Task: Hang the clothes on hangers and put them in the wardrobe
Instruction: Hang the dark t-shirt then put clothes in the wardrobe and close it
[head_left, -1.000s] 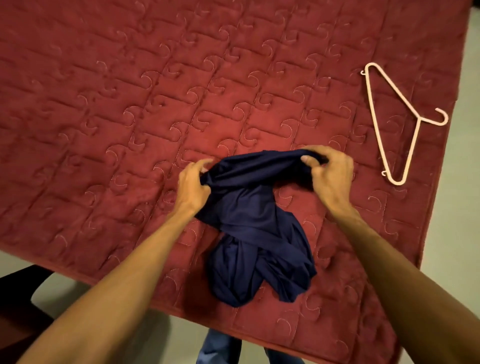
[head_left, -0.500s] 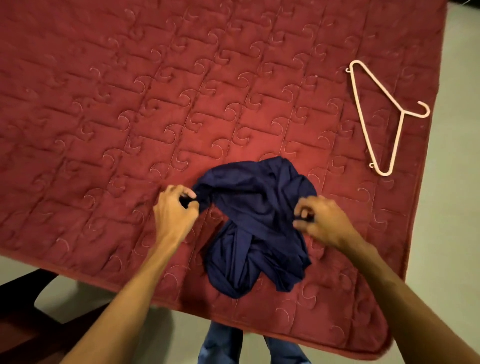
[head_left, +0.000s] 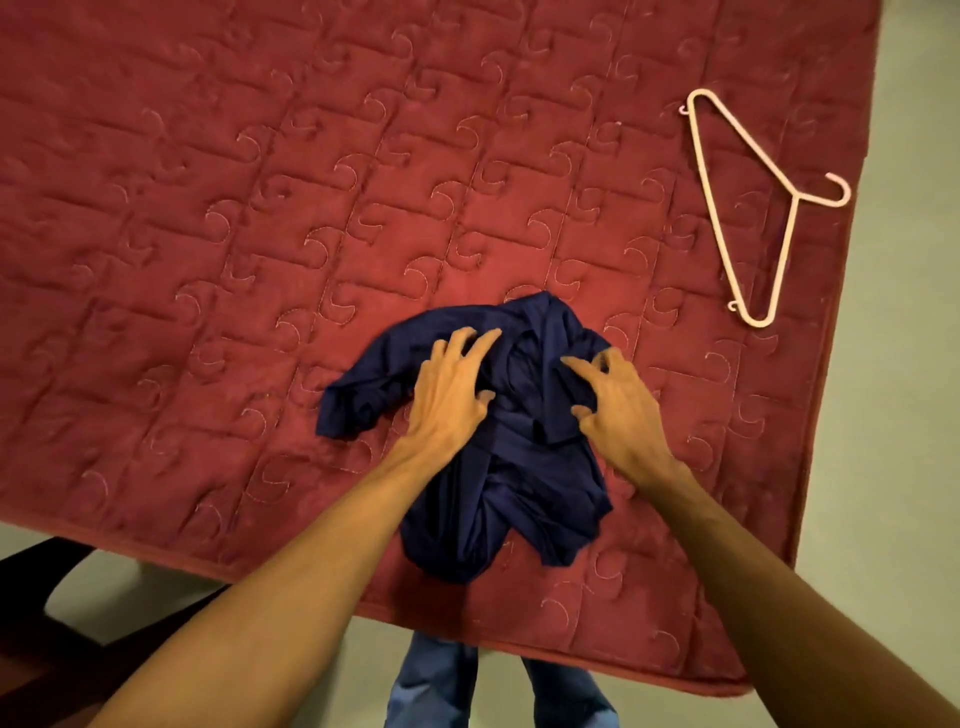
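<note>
A deep red quilted bed cover (head_left: 260, 208), stitched in rows of curling swirls, fills most of the view from above, its near edge and right edge bordered by a pale grey-green floor (head_left: 904, 415). A crumpled navy blue cloth garment (head_left: 498, 499) lies bunched on the cover close to the near edge, one fold trailing out to the left. Dark wooden furniture (head_left: 31, 675) shows at the lower left corner, below the cover's edge. Two bare forearms reach in from the bottom of the view to the garment. The left hand (head_left: 447, 400) rests on the garment's upper left part, fingers spread and nearly straight, gripping nothing. The right hand (head_left: 618, 410) sits just beside it on the upper right part, fingers apart and bent, the tips touching the cloth with no fold pinched between them. A pale pink plastic hanger (head_left: 795, 195) lies flat near the cover's right edge, well apart from the garment, its hook pointing right. Legs in blue jeans (head_left: 441, 686) stand at the near edge.
</note>
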